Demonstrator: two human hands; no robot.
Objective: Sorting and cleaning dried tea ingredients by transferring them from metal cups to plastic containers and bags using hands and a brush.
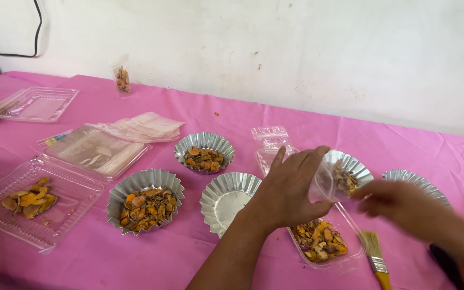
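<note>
My left hand (288,190) reaches over the pink tablecloth and holds a small clear plastic bag (324,183) by its mouth. My right hand (398,203), blurred, is at the bag's right side with curled fingers; what it holds is unclear. Just behind the bag stands a fluted foil cup (356,165) with dried brownish pieces. Below my hands lies a clear plastic tray (323,243) of orange and purple dried slices. An empty foil cup (226,200) sits beside my left wrist.
Two foil cups (204,151) (146,203) hold dried slices, and another foil cup (417,181) is partly hidden behind my right hand. There is a clear clamshell (28,207) with orange slices, a stack of plastic bags (146,127), a standing filled bag (121,79), a brush (376,255), and a white wall behind.
</note>
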